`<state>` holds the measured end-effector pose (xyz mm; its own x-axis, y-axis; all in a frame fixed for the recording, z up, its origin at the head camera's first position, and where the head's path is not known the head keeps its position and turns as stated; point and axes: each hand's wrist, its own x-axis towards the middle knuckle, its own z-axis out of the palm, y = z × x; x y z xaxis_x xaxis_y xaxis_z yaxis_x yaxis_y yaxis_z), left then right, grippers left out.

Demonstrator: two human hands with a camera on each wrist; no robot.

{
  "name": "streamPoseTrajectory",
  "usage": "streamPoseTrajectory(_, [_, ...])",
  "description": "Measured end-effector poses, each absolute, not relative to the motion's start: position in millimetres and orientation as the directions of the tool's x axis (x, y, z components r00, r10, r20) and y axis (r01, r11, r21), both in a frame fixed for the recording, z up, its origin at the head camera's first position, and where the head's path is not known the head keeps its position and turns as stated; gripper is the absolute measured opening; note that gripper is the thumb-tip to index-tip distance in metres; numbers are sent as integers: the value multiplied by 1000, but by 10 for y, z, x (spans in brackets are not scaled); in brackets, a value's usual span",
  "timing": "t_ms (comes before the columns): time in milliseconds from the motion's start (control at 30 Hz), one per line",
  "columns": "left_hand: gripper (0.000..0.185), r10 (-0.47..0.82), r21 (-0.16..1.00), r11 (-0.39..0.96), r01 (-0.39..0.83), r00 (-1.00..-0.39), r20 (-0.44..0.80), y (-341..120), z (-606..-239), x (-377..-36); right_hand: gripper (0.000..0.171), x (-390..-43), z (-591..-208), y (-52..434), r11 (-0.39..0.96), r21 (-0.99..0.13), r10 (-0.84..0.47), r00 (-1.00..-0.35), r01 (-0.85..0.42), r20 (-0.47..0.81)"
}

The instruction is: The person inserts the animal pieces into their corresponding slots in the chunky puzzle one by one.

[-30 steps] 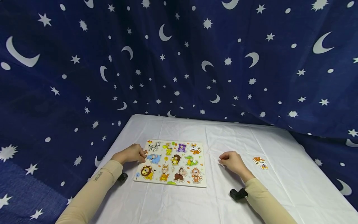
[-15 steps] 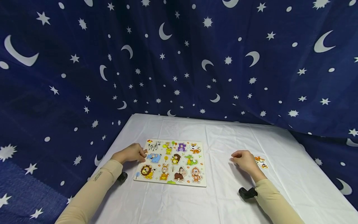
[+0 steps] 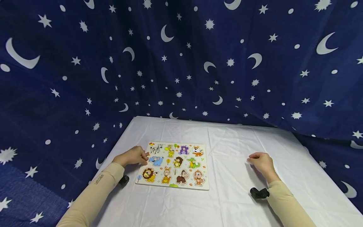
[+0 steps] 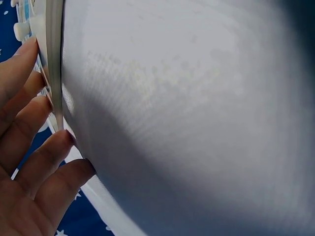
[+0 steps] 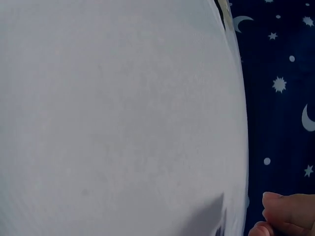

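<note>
A white animal puzzle board (image 3: 185, 186) lies on the table, with rows of colourful animals such as a lion (image 3: 149, 174), a crocodile (image 3: 193, 162) and a tiger (image 3: 197, 150). My left hand (image 3: 132, 156) rests at its left edge, fingertips touching it. In the left wrist view, spread fingers (image 4: 29, 123) lie along the board's edge (image 4: 54, 59), near a pale peg (image 4: 20, 31). My right hand (image 3: 262, 163) is over the table to the right of the board, fingers loosely curled. No object shows in its fingers (image 5: 290, 211). It covers the spot where a loose tiger piece lay.
A white cloth (image 3: 227, 201) with creases covers the table. Dark blue curtains (image 3: 181, 63) with moons and stars hang behind and at the sides. Black wrist devices (image 3: 259, 193) are strapped below both hands.
My right hand has moved right, away from the board and over the loose tiger piece, which it now hides. My left hand and the board have stayed in place.
</note>
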<state>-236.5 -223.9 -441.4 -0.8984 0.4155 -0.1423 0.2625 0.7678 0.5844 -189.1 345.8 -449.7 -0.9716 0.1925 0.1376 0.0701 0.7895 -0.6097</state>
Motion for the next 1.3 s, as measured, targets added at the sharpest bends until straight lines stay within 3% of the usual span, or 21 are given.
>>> streamPoseTrajectory(600, [9,418,573,773,273,-899,-135,-2235,-4435,-2362,27,-1892,-4556,3713,762,-615,371,-915,202,159])
streamPoseTrajectory(1300, [9,393,561,788,254,-909,-140,-2245,-4442,-2363,27,-1879,-4591,3826,753,-594,409,-908,282,88])
